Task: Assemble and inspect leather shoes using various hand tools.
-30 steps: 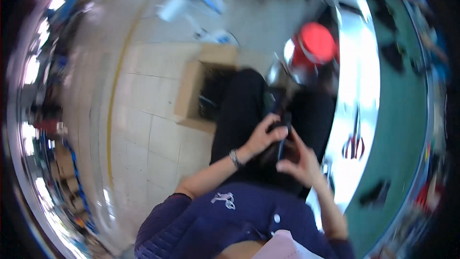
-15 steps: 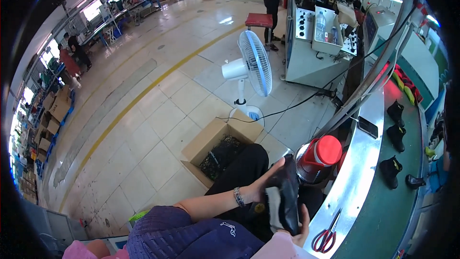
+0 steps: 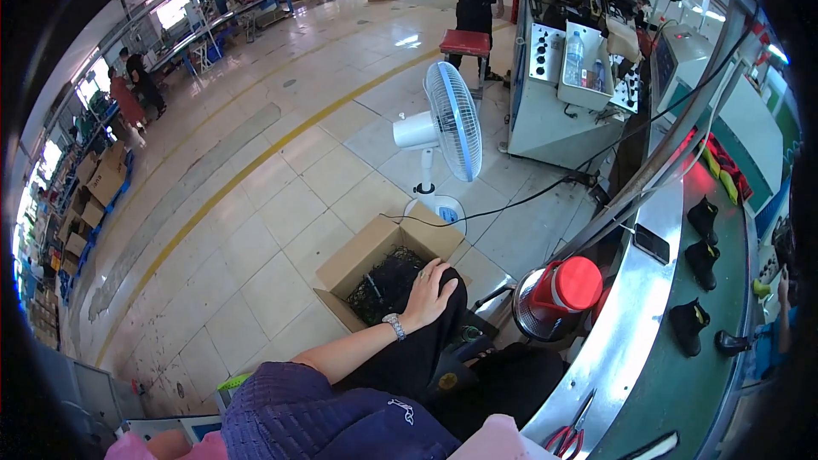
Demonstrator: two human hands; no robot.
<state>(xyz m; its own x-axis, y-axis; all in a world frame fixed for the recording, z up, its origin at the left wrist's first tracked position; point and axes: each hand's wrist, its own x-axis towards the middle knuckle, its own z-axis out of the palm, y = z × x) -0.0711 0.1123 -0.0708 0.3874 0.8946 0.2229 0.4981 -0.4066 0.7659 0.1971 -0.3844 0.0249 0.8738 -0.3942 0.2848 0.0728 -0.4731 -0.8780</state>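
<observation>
My left hand (image 3: 429, 296) lies on my black-clad knee, its fingers spread and nothing held. Just beyond it stands an open cardboard box (image 3: 345, 268) with a tangle of black scraps (image 3: 382, 285) inside. Only the pink sleeve (image 3: 501, 440) of my right arm shows at the lower edge; the hand itself is out of sight. A pair of red-handled scissors (image 3: 566, 440) lies on the shiny metal ledge near that sleeve. Part of a black shoe with a pale edge (image 3: 654, 446) shows at the bottom, over the green belt (image 3: 641, 413).
A red-lidded jug (image 3: 573, 284) stands right of my knees, and a phone (image 3: 651, 244) lies on the ledge. Several black shoes (image 3: 688, 325) sit on the belt, with a co-worker's arm (image 3: 783, 294) beyond. A fan (image 3: 452, 123) and its trailing cable stand ahead.
My hands have parted from the black shoe they held over my lap. The left moved onto my knee, the right out of view. A shoe now shows at the lower edge, over the belt.
</observation>
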